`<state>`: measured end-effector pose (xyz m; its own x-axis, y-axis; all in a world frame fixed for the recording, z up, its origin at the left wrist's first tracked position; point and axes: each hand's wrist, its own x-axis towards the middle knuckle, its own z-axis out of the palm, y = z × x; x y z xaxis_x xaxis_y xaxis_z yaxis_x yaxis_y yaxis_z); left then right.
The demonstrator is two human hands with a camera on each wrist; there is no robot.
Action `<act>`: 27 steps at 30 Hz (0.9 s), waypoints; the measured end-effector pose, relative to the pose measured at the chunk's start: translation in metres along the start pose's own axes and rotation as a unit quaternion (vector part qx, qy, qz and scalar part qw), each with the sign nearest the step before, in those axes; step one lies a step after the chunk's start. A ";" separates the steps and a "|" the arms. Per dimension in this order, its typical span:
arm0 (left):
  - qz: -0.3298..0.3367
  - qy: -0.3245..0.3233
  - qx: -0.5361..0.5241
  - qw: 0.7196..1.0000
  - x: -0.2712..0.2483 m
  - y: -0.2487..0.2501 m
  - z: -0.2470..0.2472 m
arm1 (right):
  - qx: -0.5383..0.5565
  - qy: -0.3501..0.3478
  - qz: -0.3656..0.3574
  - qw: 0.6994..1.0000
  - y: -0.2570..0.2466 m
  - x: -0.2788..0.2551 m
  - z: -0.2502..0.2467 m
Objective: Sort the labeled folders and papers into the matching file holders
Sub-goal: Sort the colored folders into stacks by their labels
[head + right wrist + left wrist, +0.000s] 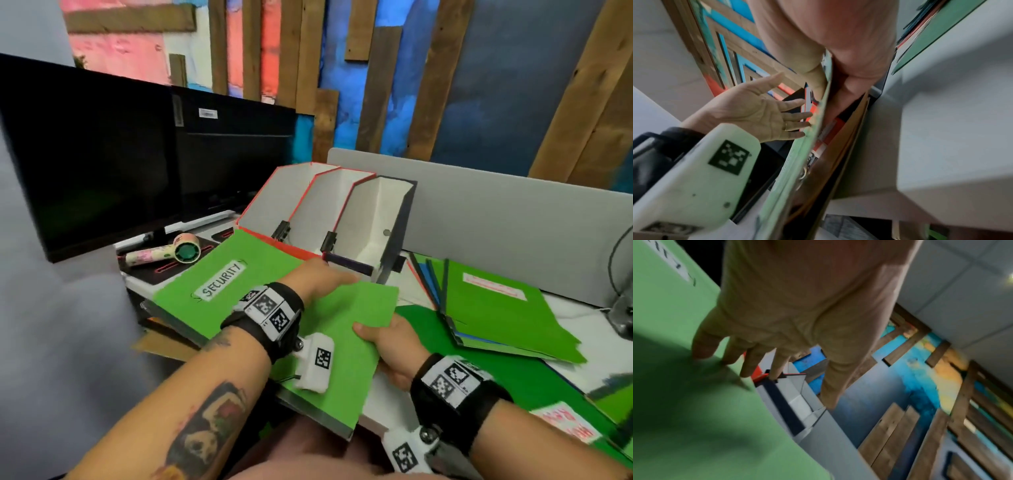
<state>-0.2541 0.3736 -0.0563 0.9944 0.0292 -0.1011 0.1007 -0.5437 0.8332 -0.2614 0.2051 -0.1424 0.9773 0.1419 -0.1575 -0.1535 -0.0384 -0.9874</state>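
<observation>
A green folder (239, 301) with a white label reading SECURITY is tilted in the air over the desk's front edge. My right hand (380, 337) pinches its near right edge, thumb on top and fingers underneath. My left hand (322, 277) lies over its far edge; in the left wrist view straight fingers (702, 345) touch the green folder (684, 402). The right wrist view shows the folder edge-on (797, 162). Just beyond stand three file holders (325, 212), two red-edged and one dark; no papers are visible inside them.
A fanned stack of green, blue and red folders (496, 308) lies to the right on a dark green mat (445, 346). A black monitor (102, 154) and a patterned tape roll (164, 253) sit at left. A grey divider (513, 212) backs the desk.
</observation>
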 end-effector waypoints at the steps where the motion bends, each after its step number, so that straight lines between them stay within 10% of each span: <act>1: -0.011 -0.030 0.057 0.998 0.000 -0.008 0.004 | -0.023 0.002 0.001 1.000 0.003 0.003 0.004; 10: -0.060 -0.149 0.260 0.952 -0.014 -0.011 0.012 | -0.099 0.028 0.095 0.990 0.017 0.019 0.007; 21: -0.033 -0.143 0.280 0.949 -0.004 0.019 0.031 | -0.451 0.034 0.001 0.892 -0.011 -0.046 -0.073; 27: -0.002 -0.241 0.158 0.957 -0.009 0.059 0.086 | -0.467 0.089 0.138 0.869 -0.002 -0.091 -0.156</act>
<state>-0.2595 0.2690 -0.0532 0.8563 -0.3175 -0.4074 0.0143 -0.7739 0.6332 -0.3273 0.0384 -0.1239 0.9417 -0.1533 -0.2995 -0.2822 -0.8446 -0.4551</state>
